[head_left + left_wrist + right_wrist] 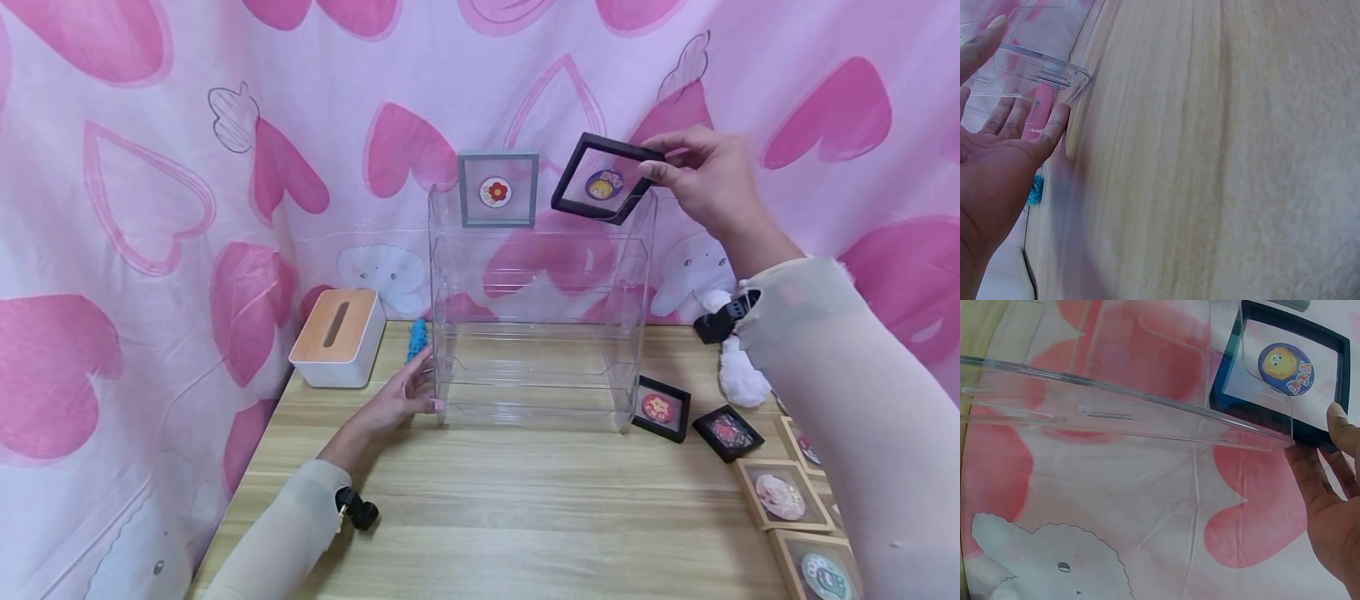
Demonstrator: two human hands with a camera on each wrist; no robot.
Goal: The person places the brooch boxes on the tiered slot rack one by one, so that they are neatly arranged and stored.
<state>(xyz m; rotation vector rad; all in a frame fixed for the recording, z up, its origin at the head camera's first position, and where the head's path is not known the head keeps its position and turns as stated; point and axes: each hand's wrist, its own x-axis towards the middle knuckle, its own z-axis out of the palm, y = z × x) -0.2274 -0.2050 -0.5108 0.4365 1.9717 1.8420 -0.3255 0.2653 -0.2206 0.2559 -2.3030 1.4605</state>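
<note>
A clear tiered display rack (536,408) stands on the wooden table. My left hand (393,396) rests against its lower left side; in the left wrist view the fingers (1054,128) lie fairly straight along the clear plastic. Up at the rack's top right, my right hand (708,171) pinches a black display frame (585,204) by its right corner, thumb in front. The frame is tilted and holds a round blue badge (1285,369) with a yellow character. To its left, a grey-green frame (498,222) with a red flower badge stands upright on the top tier.
Two black frames (678,417) lie right of the rack, with several light wooden frames (783,523) nearer the front right. A tissue box (337,337) and a blue item (417,337) are at the left. White plush (742,375) lies behind; a pink heart-print curtain (292,250) hangs behind the table.
</note>
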